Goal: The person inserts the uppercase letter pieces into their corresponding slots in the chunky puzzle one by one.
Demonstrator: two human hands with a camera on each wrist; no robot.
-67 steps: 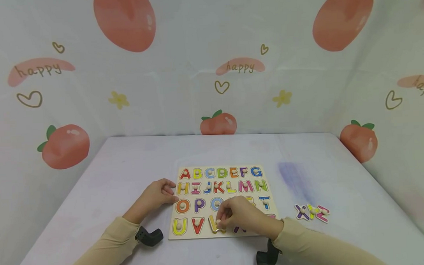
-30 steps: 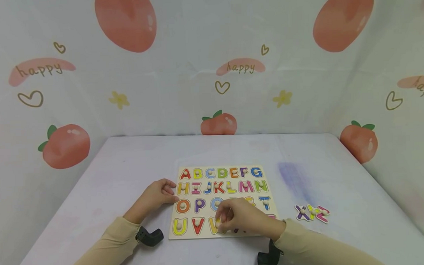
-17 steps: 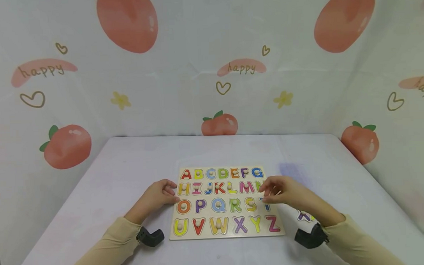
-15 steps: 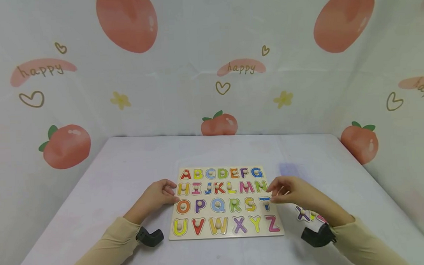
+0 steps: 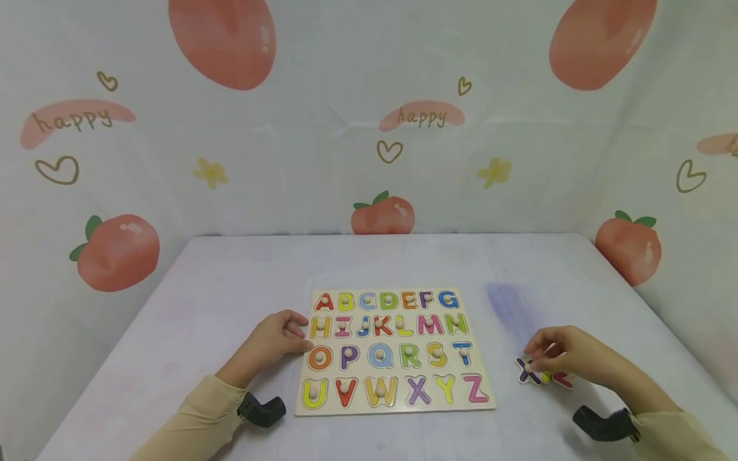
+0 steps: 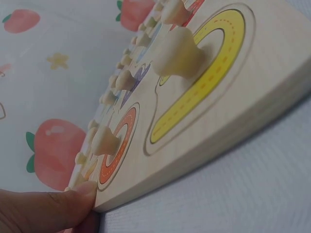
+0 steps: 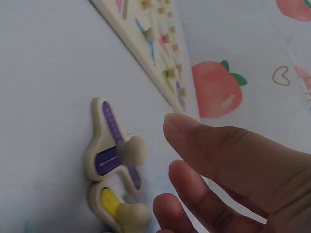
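Note:
A wooden alphabet puzzle board [image 5: 392,411] lies flat on the table, with knobbed letters A to W seated and bare printed X, Y and Z recesses. My left hand [image 5: 274,342] rests at its left edge; in the left wrist view the thumb [image 6: 80,194] touches the board's edge near the orange O [image 6: 116,150]. My right hand [image 5: 571,354] hovers over the loose letter pieces right of the board. Its thumb and fingers are apart, with the knob of the purple X piece [image 7: 109,162] close by. Beside it lies the yellow Y piece [image 7: 112,201]; the pink Z piece [image 5: 562,381] is partly hidden.
White cloth covers the table [image 5: 370,257], with a bluish stain [image 5: 508,307] behind the loose letters. A fruit-patterned curtain [image 5: 317,137] rises at the back and sides. Black wrist-camera mounts [image 5: 262,410] sit on both wrists.
My right hand has let go of the W piece, now seated in the bottom row, and moved right to above the loose X, Y and Z pieces. The left hand stays at the board's edge.

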